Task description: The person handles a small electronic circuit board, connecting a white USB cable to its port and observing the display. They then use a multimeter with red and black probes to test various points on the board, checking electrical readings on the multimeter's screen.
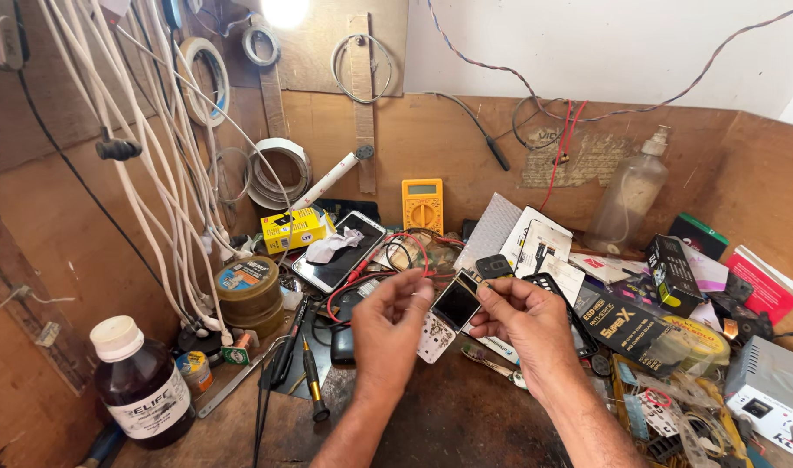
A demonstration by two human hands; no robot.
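**Holding a small screen over the cluttered workbench**

Pinching a small screen (456, 303) between both hands, I keep it lifted above the middle of the workbench (448, 425). My left hand (388, 328) grips its lower left edge with thumb and fingers closed on it; my right hand (525, 319) pinches the upper right corner, fingers narrow around the frame. The screen sits tilted, its dark glass facing me, right between my two sets of fingertips. Just below it a white phone board (434, 338) hangs or lies; I cannot tell which. A yellow meter (422, 204) leans against the back wall, a brown bottle (140, 386) stands near the left front corner, and a screwdriver (314, 386) lies beside my left wrist.
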